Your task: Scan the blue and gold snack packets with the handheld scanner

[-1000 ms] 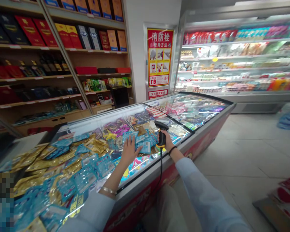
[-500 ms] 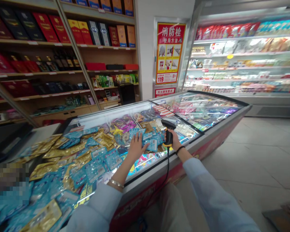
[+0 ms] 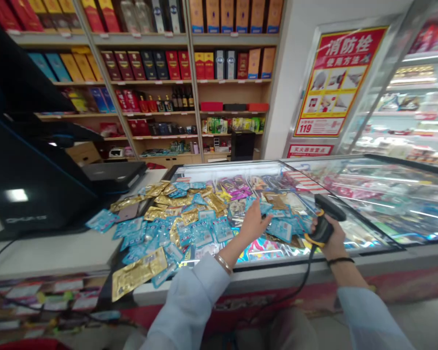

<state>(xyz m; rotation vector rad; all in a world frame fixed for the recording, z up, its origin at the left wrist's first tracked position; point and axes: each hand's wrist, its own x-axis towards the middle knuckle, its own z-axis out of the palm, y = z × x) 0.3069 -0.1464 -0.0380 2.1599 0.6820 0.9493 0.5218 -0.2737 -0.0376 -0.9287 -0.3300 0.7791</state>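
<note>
A black and yellow barcode scanner (image 3: 320,228) sits in my right hand (image 3: 335,239), whose fingers wrap round its handle. Its cable hangs down past the front edge of the glass-topped freezer (image 3: 237,266). My left hand (image 3: 254,222) is over the glass, fingers stretched forward and thumb apart, at a small blue packet (image 3: 251,201); whether the fingertips touch it is hard to see. Between my two hands lie more blue packets (image 3: 280,229) and a brown packet (image 3: 275,200). To the left spreads a heap of blue packets (image 3: 202,233) and gold packets (image 3: 140,273).
A black checkout machine (image 3: 32,194) stands on the white counter (image 3: 58,255) at left, beside a flat black box (image 3: 113,175). Shelves of boxes and bottles (image 3: 149,80) line the back. A red poster (image 3: 343,82) hangs on the wall, near a lit display fridge (image 3: 416,102).
My view has swung left, bringing the checkout machine into sight. The left hand, earlier flat on blue packets, now has its fingers raised more. The scanner stays in my right hand.
</note>
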